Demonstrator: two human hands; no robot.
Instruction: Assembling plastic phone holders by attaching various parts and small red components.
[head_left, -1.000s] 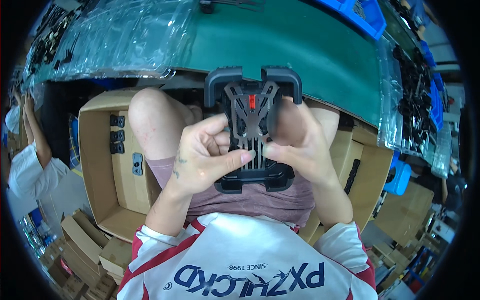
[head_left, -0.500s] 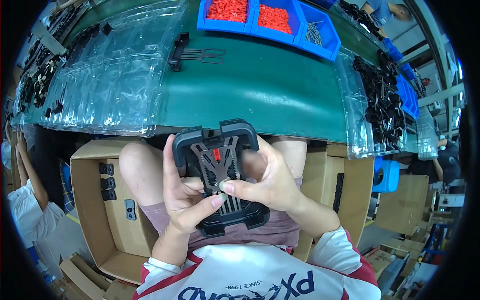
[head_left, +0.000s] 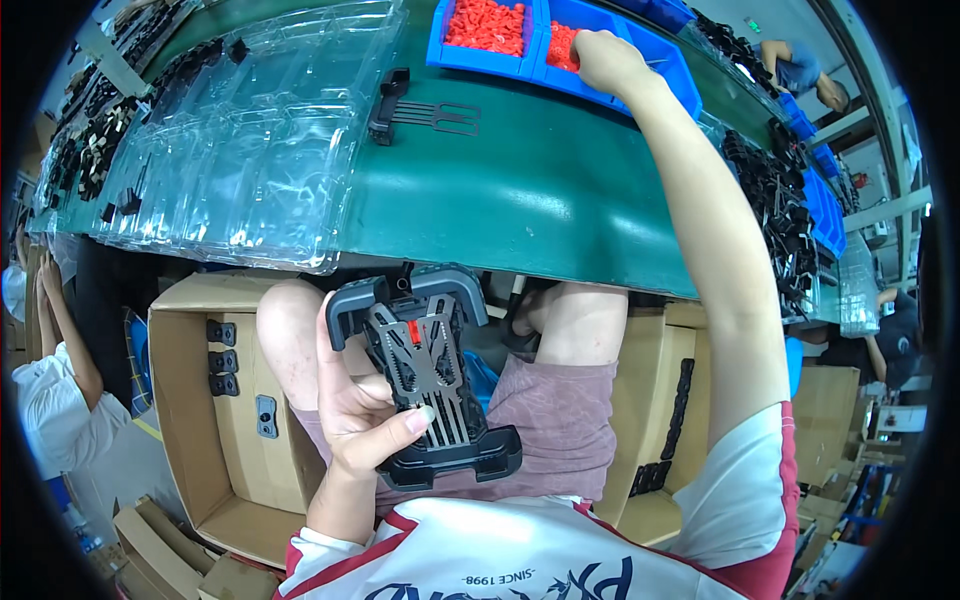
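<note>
My left hand (head_left: 365, 420) grips a black phone holder (head_left: 425, 375) above my lap, its thumb on the slotted metal plate. Corner arms stick out at the holder's top and bottom, and a small red piece (head_left: 415, 333) sits in its upper middle. Far from it, my right hand (head_left: 612, 62) is at the middle compartment of the blue parts bin (head_left: 485, 65), its fingers curled down at small red parts (head_left: 562, 45). The hand hides part of that compartment, and what its fingertips hold, if anything, does not show.
On the green worktop (head_left: 500, 190) lies a black bracket with metal prongs (head_left: 430, 115). Clear plastic trays (head_left: 250, 160) cover the left side; black parts (head_left: 765, 200) pile up at the right. Cardboard boxes (head_left: 225, 440) flank my legs. Another person (head_left: 65, 390) sits at the far left.
My right hand has let go of the phone holder and reached up and right to the blue bin. My left hand still holds the holder, now slightly further left.
</note>
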